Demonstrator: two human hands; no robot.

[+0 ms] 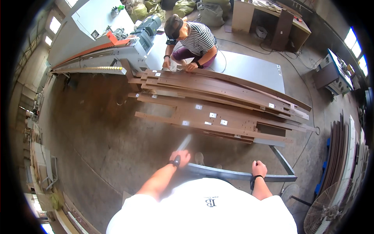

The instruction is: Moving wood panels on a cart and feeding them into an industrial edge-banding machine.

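Observation:
My left hand is closed at the left corner of a grey metal frame, next to its blurred left bar. My right hand makes a fist over the frame's near bar; whatever is inside its fingers is hidden. Dark bands circle both wrists. Beyond the frame lies a stack of long brown boards, some with cut-outs and white labels. Across the stack crouches a co-worker in a striped shirt, both hands at the boards' far edge.
A machine with grey motors stands at the far left. Behind the co-worker lies a pale grey sheet. Cables cross the floor. At right are upright brown panels and a caged fan; a desk stands far back.

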